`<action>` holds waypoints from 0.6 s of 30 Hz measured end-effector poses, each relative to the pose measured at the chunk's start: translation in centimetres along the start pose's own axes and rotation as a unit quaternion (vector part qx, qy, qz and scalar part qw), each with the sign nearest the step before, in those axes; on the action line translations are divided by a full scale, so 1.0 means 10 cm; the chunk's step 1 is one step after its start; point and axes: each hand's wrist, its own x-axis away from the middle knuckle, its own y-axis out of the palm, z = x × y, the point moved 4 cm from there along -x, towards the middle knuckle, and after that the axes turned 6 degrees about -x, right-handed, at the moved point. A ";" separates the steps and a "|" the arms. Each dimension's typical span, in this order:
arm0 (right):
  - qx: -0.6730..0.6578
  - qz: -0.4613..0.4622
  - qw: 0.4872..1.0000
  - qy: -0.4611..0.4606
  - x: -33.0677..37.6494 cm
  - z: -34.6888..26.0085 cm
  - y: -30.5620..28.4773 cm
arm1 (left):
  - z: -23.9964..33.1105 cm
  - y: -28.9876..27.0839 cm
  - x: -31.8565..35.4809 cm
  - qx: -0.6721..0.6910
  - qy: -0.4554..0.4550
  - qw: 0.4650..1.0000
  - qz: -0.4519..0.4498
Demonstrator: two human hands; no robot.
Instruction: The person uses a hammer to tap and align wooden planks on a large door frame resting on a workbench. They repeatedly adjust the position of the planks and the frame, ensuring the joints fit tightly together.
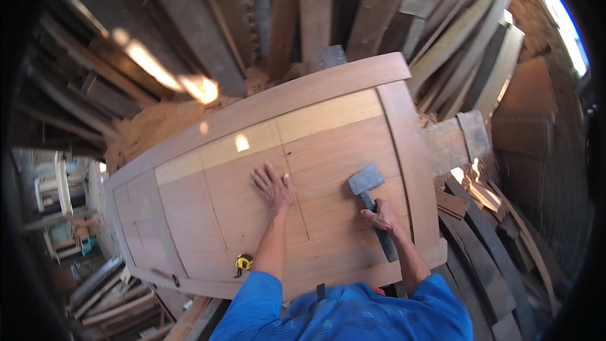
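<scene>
A large wooden panelled door (341,151) lies flat in front of me, with a lighter strip along its far side. My left hand (274,191) rests on its middle, palm down and fingers spread. My right hand (382,217) is wrapped round the dark handle of a mallet (366,179), whose grey block head points away from me over the right part of the panel. Whether the head touches the wood I cannot tell. Left of my left forearm, a yellow and black tape measure (243,263) sits near the door's close edge.
A thin dark tool (168,276) lies by the door's near left edge. Under the right end projects a thick beam (451,142). Planks (309,12) lean upright at the back, and more boards (486,265) are stacked at right. Sawdust (151,127) covers ground behind the door.
</scene>
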 end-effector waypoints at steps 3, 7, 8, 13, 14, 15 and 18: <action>0.032 0.023 0.999 0.030 0.07 -0.12 0.29 | -0.28 0.02 -0.38 -0.022 0.008 0.999 0.033; 0.024 0.061 0.996 0.055 0.27 -0.33 0.59 | -0.50 -0.17 -0.41 -0.019 -0.009 1.000 0.019; 0.045 0.090 0.994 0.044 0.16 -0.21 0.60 | -0.51 -0.26 -0.48 -0.008 -0.012 1.000 0.012; 0.163 0.143 0.973 -0.073 -0.18 -0.59 0.53 | -0.50 -0.01 -0.71 -0.009 -0.016 1.000 -0.017; 0.172 0.155 0.969 -0.089 -0.21 -0.68 0.40 | -0.47 0.03 -0.81 -0.013 -0.014 1.000 -0.015; 0.171 0.147 0.971 -0.082 -0.30 -0.85 0.30 | -0.46 0.05 -0.99 0.000 0.003 1.000 -0.006; 0.175 0.133 0.970 -0.102 -0.61 -1.48 -0.01 | -0.49 0.15 -1.48 0.054 0.040 0.998 0.022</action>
